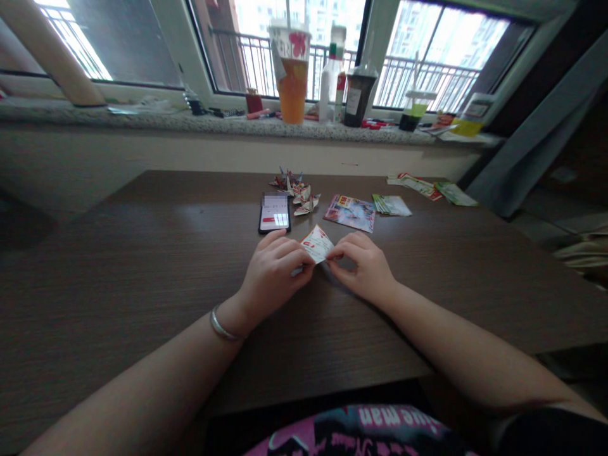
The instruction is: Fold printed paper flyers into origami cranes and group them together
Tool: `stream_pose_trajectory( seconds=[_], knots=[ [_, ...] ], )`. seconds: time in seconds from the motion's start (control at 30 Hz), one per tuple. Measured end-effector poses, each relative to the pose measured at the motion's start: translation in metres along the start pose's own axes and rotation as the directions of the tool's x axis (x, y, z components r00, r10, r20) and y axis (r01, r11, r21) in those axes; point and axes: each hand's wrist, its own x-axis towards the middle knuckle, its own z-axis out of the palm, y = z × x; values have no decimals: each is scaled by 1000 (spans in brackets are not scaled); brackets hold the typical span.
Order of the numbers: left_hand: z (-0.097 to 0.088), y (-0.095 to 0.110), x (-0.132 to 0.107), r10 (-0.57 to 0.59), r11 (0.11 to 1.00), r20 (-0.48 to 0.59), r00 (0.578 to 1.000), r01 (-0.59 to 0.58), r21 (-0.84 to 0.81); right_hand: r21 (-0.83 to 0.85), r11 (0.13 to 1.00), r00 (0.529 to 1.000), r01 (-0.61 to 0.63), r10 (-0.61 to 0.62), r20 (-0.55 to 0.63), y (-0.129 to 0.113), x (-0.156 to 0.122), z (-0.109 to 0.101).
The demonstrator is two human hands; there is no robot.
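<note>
A small folded piece of printed paper [318,243], white with red marks, is held between my two hands just above the table. My left hand [278,263], with a silver bangle on its wrist, pinches the paper's left side. On the right, the thumb and fingertips of my right hand [361,263] close on its lower right corner. Right behind my left hand lies a phone [275,212] with its screen lit. Several folded paper pieces [304,197] are clustered beyond it.
Printed leaflets [351,212] and a stack of green-and-white paper sheets [392,204] lie behind my right hand. More paper strips [418,185] are at the table's far right. Drink cups [293,88] and bottles [329,88] line the granite windowsill [228,126].
</note>
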Motion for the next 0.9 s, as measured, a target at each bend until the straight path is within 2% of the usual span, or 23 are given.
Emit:
stream_pose_trajectory(
  seconds=[0.1, 0.3, 0.63, 0.8, 0.9],
  knots=[
    [-1, 2, 3, 5, 1000, -2, 1000, -5, -1, -43, 999, 999, 12, -10, 51, -4, 1, -1],
    [-1, 1, 2, 17, 999, 18, 1000, -16, -46, -96, 995, 998, 7, -1, 63, -3, -1, 1],
    [-2, -14, -1, 0, 1000, 179, 984, 2, -13, -129, 992, 998, 1, 6, 58, 2, -5, -8],
    [-5, -22, -2, -30, 998, 223, 974, 17, 58, -119, 993, 998, -11, 18, 63, 7, -8, -7],
    [-7, -27, -3, -62, 994, 285, 957, 34, 101, -114, 993, 997, -28, 35, 64, 12, -11, -5]
  ],
)
